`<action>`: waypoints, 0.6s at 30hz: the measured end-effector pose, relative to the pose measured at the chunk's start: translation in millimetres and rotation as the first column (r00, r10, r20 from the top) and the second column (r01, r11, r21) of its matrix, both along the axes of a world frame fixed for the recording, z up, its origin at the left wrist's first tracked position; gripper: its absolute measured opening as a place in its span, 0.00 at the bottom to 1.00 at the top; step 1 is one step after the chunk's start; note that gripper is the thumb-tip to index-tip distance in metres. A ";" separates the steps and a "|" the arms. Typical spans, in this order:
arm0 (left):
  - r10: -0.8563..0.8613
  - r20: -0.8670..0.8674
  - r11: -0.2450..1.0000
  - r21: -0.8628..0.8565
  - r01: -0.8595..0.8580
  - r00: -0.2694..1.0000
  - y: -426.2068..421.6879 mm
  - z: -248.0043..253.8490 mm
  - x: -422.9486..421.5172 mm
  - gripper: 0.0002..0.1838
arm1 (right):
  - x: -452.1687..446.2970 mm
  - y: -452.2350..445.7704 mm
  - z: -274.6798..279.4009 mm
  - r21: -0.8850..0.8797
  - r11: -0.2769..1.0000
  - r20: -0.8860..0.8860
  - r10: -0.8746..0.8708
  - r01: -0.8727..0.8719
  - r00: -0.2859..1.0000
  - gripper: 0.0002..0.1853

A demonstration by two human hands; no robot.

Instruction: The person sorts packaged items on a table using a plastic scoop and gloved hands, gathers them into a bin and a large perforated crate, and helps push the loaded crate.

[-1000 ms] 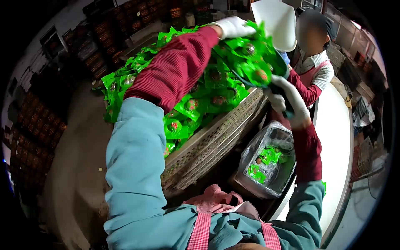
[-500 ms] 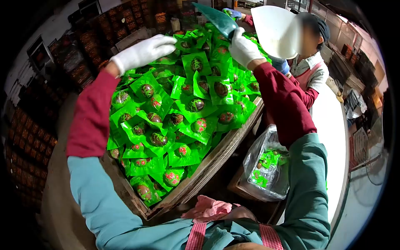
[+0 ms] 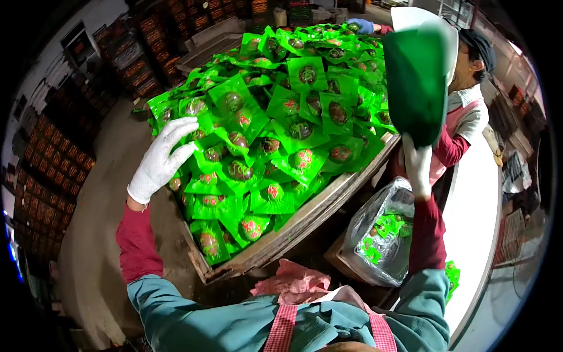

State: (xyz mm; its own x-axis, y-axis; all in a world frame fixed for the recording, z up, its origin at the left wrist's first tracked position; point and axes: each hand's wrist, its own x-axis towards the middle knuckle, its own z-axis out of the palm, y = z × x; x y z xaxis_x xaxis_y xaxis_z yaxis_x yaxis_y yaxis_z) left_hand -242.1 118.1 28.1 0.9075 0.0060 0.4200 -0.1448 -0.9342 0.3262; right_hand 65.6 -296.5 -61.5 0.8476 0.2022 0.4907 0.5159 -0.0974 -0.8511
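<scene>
A heap of green plastic packets (image 3: pixel 270 144), each with a brown egg-shaped piece inside, fills a large wooden bin (image 3: pixel 311 214). My left hand (image 3: pixel 161 161), in a white glove, is at the heap's left edge with fingers spread and nothing in them. In my right hand (image 3: pixel 417 167), also gloved in white, is a dark green scoop (image 3: pixel 415 85), gripped by its handle and raised with its blade upward, right of the bin. Below that hand, a carton (image 3: pixel 339 253) lined with a clear plastic bag (image 3: pixel 360 232) holds some packets.
A co-worker (image 3: pixel 466 120) stands at the right beyond the bin; a white scoop (image 3: pixel 410 17) is partly hidden behind the green one. A long white table (image 3: pixel 475 217) runs along the right, with some packets on it. Stacked crates (image 3: pixel 53 146) line the left wall.
My right hand has swung the green scoop from above the heap to the right and turned it upright. My left hand has come back toward me, to the heap's left edge.
</scene>
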 end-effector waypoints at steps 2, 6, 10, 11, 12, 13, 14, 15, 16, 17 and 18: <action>0.058 -0.039 0.998 0.003 -0.058 0.998 -15.6 5.7 -7.1 0.20 | -32.1 -40.5 -50.3 0.037 0.999 -0.122 0.027 -0.023 0.992 0.09; 0.017 -0.078 0.996 0.087 -0.010 0.997 -71.7 40.9 10.5 0.21 | -105.6 -135.7 -142.8 0.023 0.983 -0.343 -0.163 0.181 0.925 0.07; -0.197 -0.237 0.963 0.134 0.232 0.951 -123.5 49.8 54.1 0.23 | -180.6 -231.7 -217.6 -0.275 0.772 -0.303 -0.635 0.572 0.711 0.28; -0.233 -0.307 0.946 0.149 0.288 0.923 -141.9 53.8 67.2 0.23 | -199.2 -267.7 -250.8 -0.481 0.572 -0.166 -0.804 0.664 0.571 0.35; -0.264 -0.376 0.936 0.123 0.330 0.888 -161.9 56.7 83.2 0.24 | -219.9 -293.1 -253.0 -0.563 0.446 -0.168 -0.886 0.696 0.432 0.36; -0.305 -0.438 0.913 0.117 0.390 0.846 -186.3 59.3 102.9 0.23 | -241.4 -317.7 -253.4 -0.640 0.327 -0.171 -0.943 0.696 0.286 0.38; -0.328 -0.491 0.894 0.115 0.433 0.807 -209.0 61.1 116.7 0.23 | -255.7 -338.3 -244.3 -0.564 0.339 -0.329 -0.929 0.753 0.172 0.39; -0.364 -0.519 0.872 0.103 0.479 0.773 -230.2 60.5 128.8 0.23 | -278.4 -368.0 -252.7 -0.439 0.280 -0.359 -0.926 0.854 0.119 0.41; -0.391 -0.549 0.849 0.095 0.520 0.739 -253.6 59.7 142.4 0.23 | -303.4 -405.4 -281.4 -0.481 0.086 -0.216 -0.976 0.872 -0.024 0.43; -0.466 -0.530 0.780 0.132 0.611 0.709 -267.0 52.1 159.7 0.22 | -328.6 -442.5 -310.6 -0.499 -0.119 -0.078 -0.980 0.858 -0.181 0.44; -0.510 -0.557 0.746 0.093 0.660 0.655 -286.6 46.9 173.5 0.22 | -353.0 -452.5 -270.6 -0.705 -0.087 -0.261 -0.891 0.704 -0.372 0.43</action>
State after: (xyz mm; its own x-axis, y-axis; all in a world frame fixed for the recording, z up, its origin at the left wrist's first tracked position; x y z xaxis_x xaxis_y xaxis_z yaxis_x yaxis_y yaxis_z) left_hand -68.6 -168.5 75.0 0.7531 -0.6386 -0.1584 -0.5913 -0.7624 0.2627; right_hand -287.5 -749.0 -332.1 0.1236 -0.9915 -0.0407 -0.7757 -0.0709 -0.6271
